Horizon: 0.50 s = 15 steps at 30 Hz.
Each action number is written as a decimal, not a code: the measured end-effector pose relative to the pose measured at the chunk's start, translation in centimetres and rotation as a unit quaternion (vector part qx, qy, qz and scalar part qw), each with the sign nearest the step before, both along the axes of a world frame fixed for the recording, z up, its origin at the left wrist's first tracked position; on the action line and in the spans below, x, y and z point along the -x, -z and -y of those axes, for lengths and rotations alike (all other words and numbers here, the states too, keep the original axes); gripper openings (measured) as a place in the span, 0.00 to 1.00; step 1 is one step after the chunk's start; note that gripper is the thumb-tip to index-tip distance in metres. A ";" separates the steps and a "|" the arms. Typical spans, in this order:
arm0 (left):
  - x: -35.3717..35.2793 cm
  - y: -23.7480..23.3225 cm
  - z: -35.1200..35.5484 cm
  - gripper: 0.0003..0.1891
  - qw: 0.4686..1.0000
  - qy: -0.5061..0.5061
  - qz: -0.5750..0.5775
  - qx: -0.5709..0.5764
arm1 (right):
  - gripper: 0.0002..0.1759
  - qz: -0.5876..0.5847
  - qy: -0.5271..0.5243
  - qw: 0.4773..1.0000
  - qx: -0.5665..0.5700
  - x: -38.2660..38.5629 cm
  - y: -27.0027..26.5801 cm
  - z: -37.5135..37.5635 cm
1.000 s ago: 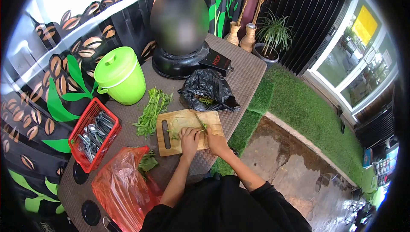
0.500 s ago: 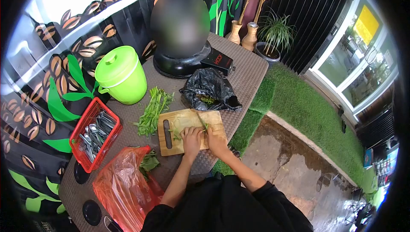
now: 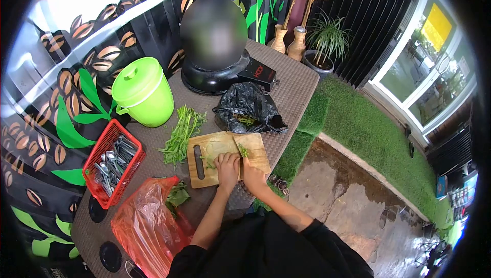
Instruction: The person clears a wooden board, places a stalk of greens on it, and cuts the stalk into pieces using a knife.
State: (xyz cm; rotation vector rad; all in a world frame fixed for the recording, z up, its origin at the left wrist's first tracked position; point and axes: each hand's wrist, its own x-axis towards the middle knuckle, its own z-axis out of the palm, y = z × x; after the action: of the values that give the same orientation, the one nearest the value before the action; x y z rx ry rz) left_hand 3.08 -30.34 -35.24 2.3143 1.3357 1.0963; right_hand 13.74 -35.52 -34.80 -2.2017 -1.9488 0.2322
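Note:
A wooden cutting board [image 3: 205, 145] with a slot handle lies on the brown woven-pattern table. My left hand [image 3: 227, 169] rests on it, fingers bent and together over some greens. Beside it on the right, my right hand [image 3: 252, 175] is closed around a knife [image 3: 238, 146] whose blade points away from me. Small cut green pieces [image 3: 243, 151] lie by the blade. A bunch of long green stems [image 3: 180, 136] is on the table left of the board. Behind the board sits a black plastic bag [image 3: 248, 106], open, with greens inside.
A lime green lidded bucket [image 3: 144, 94] and a red basket of cutlery [image 3: 113, 163] stand at the left. Nearer me lies a red plastic bag [image 3: 146, 227] with leaves. A black device [image 3: 217, 76] with a blurred top stands at the back. The table's right edge [image 3: 294, 135] borders grass.
My right hand has shifted slightly toward me and left with the knife. More of the cut pieces shows beside the blade. The whole view has shifted slightly.

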 end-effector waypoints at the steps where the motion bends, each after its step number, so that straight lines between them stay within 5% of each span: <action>1: 0.0 0.0 0.0 0.05 1.000 -0.001 0.000 0.001 | 0.21 -0.021 0.002 1.000 -0.002 -0.3 0.1 -0.9; 15: -0.1 -0.2 0.1 0.04 1.000 -0.009 0.010 0.009 | 0.21 -0.092 -0.018 0.995 -0.029 -0.2 -0.9 -1.0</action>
State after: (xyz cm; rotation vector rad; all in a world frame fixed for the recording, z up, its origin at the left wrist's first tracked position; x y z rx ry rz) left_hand 3.18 -30.42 -35.08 2.2780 1.3560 1.1045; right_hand 13.95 -34.50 -33.88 -2.0323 -1.8730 0.3644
